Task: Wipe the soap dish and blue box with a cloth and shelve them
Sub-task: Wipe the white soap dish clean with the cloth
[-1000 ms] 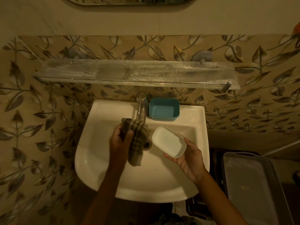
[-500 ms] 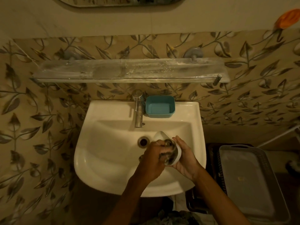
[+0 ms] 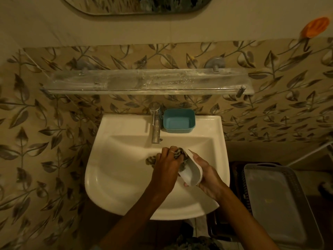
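Note:
Over the basin, my right hand (image 3: 207,172) grips the white soap dish (image 3: 191,175), tilted on its side. My left hand (image 3: 166,166) is bunched around a checked cloth (image 3: 153,159) and presses it into the dish's hollow; part of the cloth is hidden under my fingers. The blue box (image 3: 179,120) stands upright on the sink's back ledge, right of the tap. Above it the glass shelf (image 3: 144,82) runs along the wall with nothing on it.
A white sink (image 3: 111,177) with a chrome tap (image 3: 155,121) sits below the shelf. A grey plastic tray (image 3: 273,199) rests on a dark crate at the lower right. A mirror (image 3: 137,4) hangs above, and an orange object (image 3: 315,27) at the top right.
A second ago my left hand held the cloth apart from the dish. It has since moved right into the dish, and the dish has tipped from open side up onto its side.

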Demonstrator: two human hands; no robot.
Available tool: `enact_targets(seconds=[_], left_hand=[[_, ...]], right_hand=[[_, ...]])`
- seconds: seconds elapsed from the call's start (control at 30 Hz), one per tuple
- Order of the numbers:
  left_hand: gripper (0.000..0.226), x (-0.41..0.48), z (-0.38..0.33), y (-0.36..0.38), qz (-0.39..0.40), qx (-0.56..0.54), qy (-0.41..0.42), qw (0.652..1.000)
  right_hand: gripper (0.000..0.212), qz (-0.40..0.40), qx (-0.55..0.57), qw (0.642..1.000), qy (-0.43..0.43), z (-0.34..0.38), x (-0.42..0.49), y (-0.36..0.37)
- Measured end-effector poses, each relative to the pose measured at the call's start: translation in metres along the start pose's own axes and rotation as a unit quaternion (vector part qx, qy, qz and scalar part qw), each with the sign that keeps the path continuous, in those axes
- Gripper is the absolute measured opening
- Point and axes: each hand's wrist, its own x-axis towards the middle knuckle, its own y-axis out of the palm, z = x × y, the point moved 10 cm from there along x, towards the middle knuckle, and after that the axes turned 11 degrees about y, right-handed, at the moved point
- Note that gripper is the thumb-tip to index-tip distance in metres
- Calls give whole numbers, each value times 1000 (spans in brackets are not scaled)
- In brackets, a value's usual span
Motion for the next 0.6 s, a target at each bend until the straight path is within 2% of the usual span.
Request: enact_targets(seconds=[0.1,0.23,0.37,0.5,0.6], left_hand=[[45,-8,0,6,-3,-12,-47,999],[37,-9,-1,11,-9,-48,-81,995],[28,-4,-20,16,13,-151,-43,987],[30,-7,-43,3,1,-237,20,971],[32,-5,-43,-2,13,-326,37,945]], right_hand=[[31,-29,-114,990,-75,24,-3,3],[31,-25,-152,984,-93,27,-1,5],[34,-43,-142,980,-131,34,4,-2],[34,-64,-128,977,-157,43,8,-6],[35,-67,-152,972,-168,44,5,-6]])
